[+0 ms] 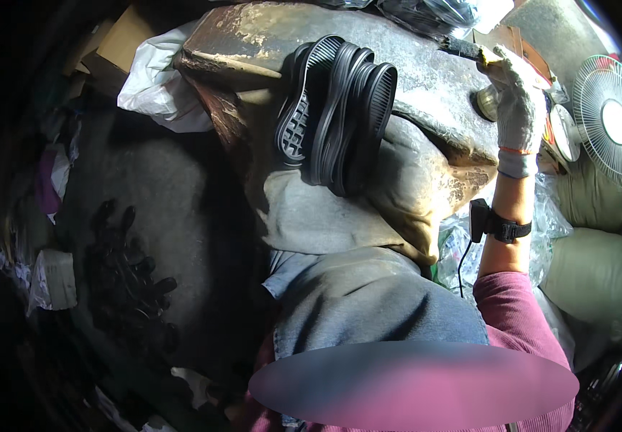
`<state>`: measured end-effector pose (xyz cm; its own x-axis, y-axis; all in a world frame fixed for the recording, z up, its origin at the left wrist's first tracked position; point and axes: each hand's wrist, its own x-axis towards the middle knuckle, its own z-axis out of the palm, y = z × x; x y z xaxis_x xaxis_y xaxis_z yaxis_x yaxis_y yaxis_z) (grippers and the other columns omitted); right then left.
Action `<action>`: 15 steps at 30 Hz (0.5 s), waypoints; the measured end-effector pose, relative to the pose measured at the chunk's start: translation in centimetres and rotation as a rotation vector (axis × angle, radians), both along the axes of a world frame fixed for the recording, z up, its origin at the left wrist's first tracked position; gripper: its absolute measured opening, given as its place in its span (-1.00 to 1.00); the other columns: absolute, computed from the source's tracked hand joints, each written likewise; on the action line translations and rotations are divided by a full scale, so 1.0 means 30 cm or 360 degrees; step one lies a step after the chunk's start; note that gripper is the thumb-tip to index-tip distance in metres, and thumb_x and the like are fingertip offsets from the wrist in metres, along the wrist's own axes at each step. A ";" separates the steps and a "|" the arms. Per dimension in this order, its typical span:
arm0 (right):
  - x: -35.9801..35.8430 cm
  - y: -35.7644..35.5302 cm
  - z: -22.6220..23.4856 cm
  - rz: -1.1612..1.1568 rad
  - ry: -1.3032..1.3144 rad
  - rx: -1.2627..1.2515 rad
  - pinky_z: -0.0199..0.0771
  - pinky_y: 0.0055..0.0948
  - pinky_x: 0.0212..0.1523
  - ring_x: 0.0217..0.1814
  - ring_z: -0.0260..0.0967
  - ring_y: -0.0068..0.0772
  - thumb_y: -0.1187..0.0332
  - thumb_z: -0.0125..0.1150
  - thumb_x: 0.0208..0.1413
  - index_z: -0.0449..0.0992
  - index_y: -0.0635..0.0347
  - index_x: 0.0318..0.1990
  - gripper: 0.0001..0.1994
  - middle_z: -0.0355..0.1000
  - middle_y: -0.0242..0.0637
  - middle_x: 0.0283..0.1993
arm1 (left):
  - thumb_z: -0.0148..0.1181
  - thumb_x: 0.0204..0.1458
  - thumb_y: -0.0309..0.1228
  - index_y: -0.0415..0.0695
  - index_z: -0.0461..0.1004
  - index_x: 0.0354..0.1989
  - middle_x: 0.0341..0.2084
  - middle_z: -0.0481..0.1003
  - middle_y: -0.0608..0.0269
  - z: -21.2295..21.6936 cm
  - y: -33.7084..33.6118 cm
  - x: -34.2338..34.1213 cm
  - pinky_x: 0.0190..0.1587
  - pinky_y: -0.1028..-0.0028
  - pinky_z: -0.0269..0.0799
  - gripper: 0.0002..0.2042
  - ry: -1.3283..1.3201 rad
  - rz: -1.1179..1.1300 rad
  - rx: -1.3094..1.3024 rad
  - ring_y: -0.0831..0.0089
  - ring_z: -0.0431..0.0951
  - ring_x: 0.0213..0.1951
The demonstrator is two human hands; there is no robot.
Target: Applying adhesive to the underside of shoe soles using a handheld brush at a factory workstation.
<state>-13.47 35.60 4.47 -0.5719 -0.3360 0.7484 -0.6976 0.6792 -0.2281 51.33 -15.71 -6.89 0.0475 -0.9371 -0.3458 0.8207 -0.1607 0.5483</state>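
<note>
Head view: gloved right hand [516, 101] clamped on brush handle [462, 47], bristles hidden; left hand out of view.

Grey-white glove on the right hand [518, 101], black ridged shoe soles [336, 115] to its left, black wrist strap [501, 227] below, pink sleeve [523, 317], white fan [613, 119] beside it

shoe soles [336, 111] stacked on the workbench [426, 79], fan [613, 119] at right, bags [595, 277] below it
</note>
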 end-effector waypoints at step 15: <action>0.161 0.084 0.040 -0.0176 0.0160 -0.0111 0.63 -0.36 0.04 -0.06 0.65 -0.36 0.34 0.23 0.35 0.65 0.35 0.04 -0.73 0.66 -0.17 -0.07 | 0.59 -0.14 -0.16 -0.08 0.58 -0.29 0.13 0.48 -0.15 0.115 0.630 -1.414 0.36 -0.15 0.26 -0.64 -0.1867 -0.0998 -0.3217 -0.16 0.39 0.29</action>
